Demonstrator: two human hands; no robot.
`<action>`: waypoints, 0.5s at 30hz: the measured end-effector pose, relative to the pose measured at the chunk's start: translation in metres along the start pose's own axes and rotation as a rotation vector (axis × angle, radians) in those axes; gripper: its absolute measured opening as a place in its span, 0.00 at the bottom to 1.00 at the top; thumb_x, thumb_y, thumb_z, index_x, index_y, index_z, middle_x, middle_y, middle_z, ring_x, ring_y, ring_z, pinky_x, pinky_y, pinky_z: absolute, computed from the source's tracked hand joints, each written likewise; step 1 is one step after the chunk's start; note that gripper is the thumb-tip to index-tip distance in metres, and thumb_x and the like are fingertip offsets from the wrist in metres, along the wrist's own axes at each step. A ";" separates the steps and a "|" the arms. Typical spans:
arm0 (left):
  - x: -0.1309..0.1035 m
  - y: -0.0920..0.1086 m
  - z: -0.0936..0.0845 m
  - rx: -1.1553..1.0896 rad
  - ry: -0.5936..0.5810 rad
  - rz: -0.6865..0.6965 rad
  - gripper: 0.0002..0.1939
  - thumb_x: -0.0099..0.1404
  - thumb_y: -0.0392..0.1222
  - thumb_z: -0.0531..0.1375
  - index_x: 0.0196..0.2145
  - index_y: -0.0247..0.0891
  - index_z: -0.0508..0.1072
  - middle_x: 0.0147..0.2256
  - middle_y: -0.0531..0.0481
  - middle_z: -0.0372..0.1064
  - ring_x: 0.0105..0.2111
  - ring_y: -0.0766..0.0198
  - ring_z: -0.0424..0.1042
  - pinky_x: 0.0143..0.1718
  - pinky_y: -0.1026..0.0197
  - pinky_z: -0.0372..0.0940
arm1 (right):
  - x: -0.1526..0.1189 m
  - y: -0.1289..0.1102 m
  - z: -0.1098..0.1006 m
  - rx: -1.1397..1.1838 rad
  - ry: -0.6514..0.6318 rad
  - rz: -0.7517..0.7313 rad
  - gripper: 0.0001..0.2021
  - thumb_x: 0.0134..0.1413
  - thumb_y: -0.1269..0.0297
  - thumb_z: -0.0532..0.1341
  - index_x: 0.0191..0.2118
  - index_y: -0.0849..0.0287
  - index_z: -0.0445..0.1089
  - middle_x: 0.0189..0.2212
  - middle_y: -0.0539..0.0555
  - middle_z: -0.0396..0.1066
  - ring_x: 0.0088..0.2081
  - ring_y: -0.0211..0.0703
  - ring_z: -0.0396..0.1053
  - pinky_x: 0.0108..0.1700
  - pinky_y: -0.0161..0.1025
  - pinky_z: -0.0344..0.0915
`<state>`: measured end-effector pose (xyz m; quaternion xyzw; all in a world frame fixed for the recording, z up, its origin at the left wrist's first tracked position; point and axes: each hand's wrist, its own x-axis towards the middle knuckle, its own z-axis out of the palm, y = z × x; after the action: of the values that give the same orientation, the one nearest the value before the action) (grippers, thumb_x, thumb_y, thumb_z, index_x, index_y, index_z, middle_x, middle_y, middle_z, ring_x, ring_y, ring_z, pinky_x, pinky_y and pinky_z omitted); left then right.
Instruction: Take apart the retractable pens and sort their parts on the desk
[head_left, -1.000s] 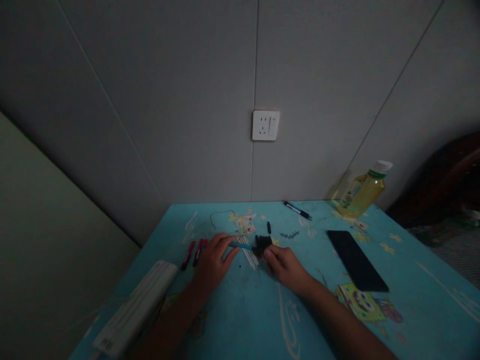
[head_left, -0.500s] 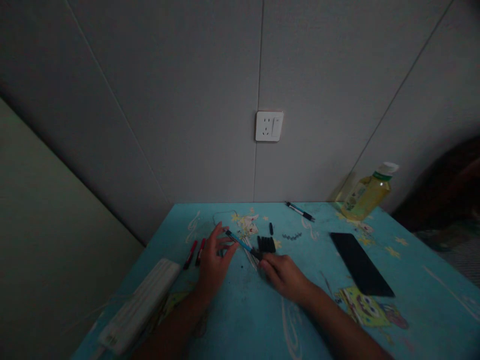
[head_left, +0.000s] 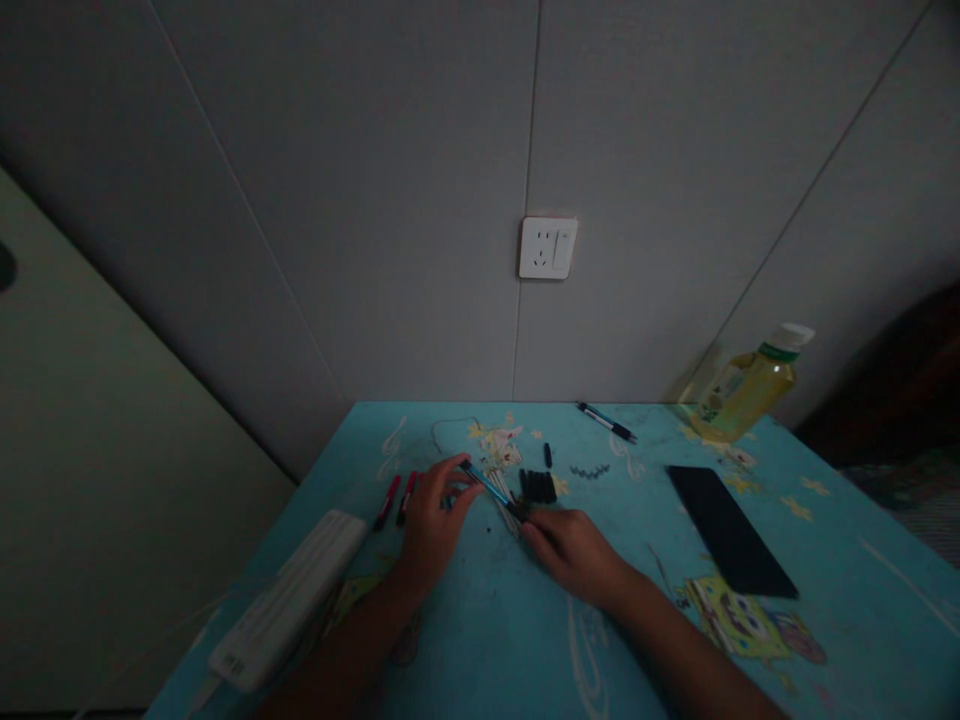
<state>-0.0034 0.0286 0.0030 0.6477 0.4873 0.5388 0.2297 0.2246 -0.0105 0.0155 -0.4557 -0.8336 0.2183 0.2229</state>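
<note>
A blue pen with a black grip [head_left: 492, 488] is held slanting above the table between both hands. My right hand [head_left: 574, 548] is closed around its black lower end. At the pen's upper end, my left hand [head_left: 433, 515] has its index finger and thumb on either side of the barrel, the fingers bent. Below the pen lie several thin pale refills [head_left: 501, 488], partly hidden by it. Just right of them sits a row of black pen grips [head_left: 538, 487], with one more black piece [head_left: 547, 455] behind. Two red and black pens [head_left: 387, 502] lie left of my left hand.
An assembled blue and black pen [head_left: 607, 422] lies near the wall. Small dark parts [head_left: 589, 472] form a row on the patterned tablecloth. A dark phone-like slab [head_left: 731, 530] and a yellow drink bottle [head_left: 750, 390] are on the right. A white power strip [head_left: 292, 600] lies at left.
My left hand's index finger has come down onto the upper end of the pen. My right hand keeps its grip. The view has shifted slightly.
</note>
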 end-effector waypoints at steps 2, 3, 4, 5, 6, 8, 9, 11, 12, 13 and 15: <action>0.000 0.001 -0.001 0.015 0.002 0.035 0.19 0.64 0.44 0.63 0.52 0.42 0.69 0.44 0.47 0.72 0.40 0.60 0.75 0.41 0.58 0.72 | 0.001 -0.001 0.000 0.000 0.018 0.001 0.15 0.69 0.59 0.48 0.34 0.58 0.67 0.27 0.51 0.70 0.29 0.39 0.69 0.35 0.34 0.59; 0.000 0.001 -0.001 0.017 0.008 0.044 0.20 0.64 0.44 0.63 0.53 0.42 0.68 0.44 0.46 0.72 0.40 0.60 0.75 0.41 0.58 0.72 | 0.001 -0.001 0.000 0.002 0.027 0.001 0.15 0.69 0.59 0.48 0.35 0.58 0.68 0.28 0.51 0.70 0.30 0.39 0.69 0.35 0.34 0.59; 0.000 0.001 -0.001 0.020 0.013 0.046 0.21 0.64 0.45 0.63 0.54 0.42 0.68 0.43 0.46 0.72 0.40 0.60 0.75 0.40 0.58 0.72 | 0.002 -0.002 0.000 0.004 0.033 -0.001 0.15 0.69 0.59 0.49 0.35 0.58 0.68 0.28 0.51 0.71 0.31 0.39 0.69 0.35 0.34 0.59; 0.000 0.001 -0.001 0.024 0.019 0.043 0.21 0.64 0.45 0.63 0.54 0.42 0.67 0.42 0.46 0.72 0.38 0.61 0.75 0.39 0.58 0.73 | 0.002 -0.002 0.001 0.005 0.037 -0.002 0.15 0.68 0.59 0.49 0.35 0.58 0.68 0.29 0.52 0.71 0.31 0.40 0.69 0.35 0.34 0.59; -0.001 0.000 -0.001 0.033 0.021 0.041 0.22 0.64 0.46 0.63 0.54 0.42 0.67 0.41 0.46 0.72 0.37 0.61 0.75 0.38 0.58 0.73 | 0.002 -0.002 0.001 0.004 0.039 -0.003 0.15 0.68 0.59 0.49 0.36 0.58 0.69 0.29 0.52 0.71 0.31 0.40 0.69 0.35 0.34 0.59; -0.001 -0.002 -0.001 0.062 0.019 0.045 0.22 0.64 0.47 0.64 0.54 0.41 0.68 0.38 0.48 0.72 0.34 0.62 0.74 0.36 0.59 0.72 | 0.002 -0.002 0.002 -0.003 0.038 -0.005 0.14 0.68 0.59 0.49 0.37 0.58 0.69 0.29 0.52 0.71 0.32 0.40 0.69 0.35 0.34 0.59; -0.001 -0.004 -0.001 0.078 0.014 0.050 0.22 0.63 0.47 0.64 0.53 0.41 0.68 0.37 0.48 0.73 0.33 0.62 0.74 0.36 0.59 0.72 | 0.002 -0.001 0.002 -0.007 0.038 -0.006 0.14 0.68 0.59 0.50 0.37 0.58 0.69 0.30 0.52 0.71 0.32 0.40 0.69 0.36 0.34 0.59; -0.002 -0.006 -0.001 0.102 0.016 0.059 0.21 0.63 0.48 0.64 0.52 0.41 0.69 0.35 0.49 0.73 0.32 0.62 0.74 0.35 0.59 0.71 | 0.002 -0.001 0.002 -0.016 0.041 -0.009 0.14 0.68 0.60 0.50 0.37 0.58 0.69 0.30 0.53 0.71 0.32 0.40 0.69 0.36 0.34 0.60; -0.003 -0.008 -0.001 0.105 0.017 0.056 0.22 0.62 0.48 0.64 0.52 0.40 0.69 0.35 0.49 0.73 0.32 0.62 0.74 0.35 0.59 0.72 | 0.002 0.000 0.001 -0.021 0.045 -0.010 0.13 0.68 0.60 0.50 0.37 0.58 0.69 0.30 0.53 0.71 0.32 0.40 0.69 0.37 0.34 0.60; -0.003 -0.009 0.000 0.103 0.027 0.047 0.22 0.62 0.49 0.64 0.52 0.40 0.69 0.34 0.49 0.73 0.32 0.62 0.74 0.36 0.59 0.72 | 0.002 0.000 0.001 -0.025 0.045 -0.013 0.13 0.68 0.60 0.50 0.37 0.58 0.69 0.30 0.53 0.71 0.33 0.40 0.69 0.37 0.33 0.60; -0.004 -0.010 0.000 0.082 0.026 0.021 0.25 0.62 0.50 0.65 0.54 0.40 0.67 0.35 0.49 0.73 0.33 0.61 0.75 0.38 0.57 0.72 | 0.002 -0.001 0.000 -0.039 0.047 -0.022 0.14 0.68 0.59 0.49 0.37 0.58 0.68 0.30 0.53 0.71 0.33 0.39 0.69 0.37 0.33 0.60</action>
<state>-0.0073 0.0294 -0.0073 0.6546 0.5051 0.5292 0.1906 0.2231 -0.0091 0.0165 -0.4556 -0.8373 0.1887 0.2362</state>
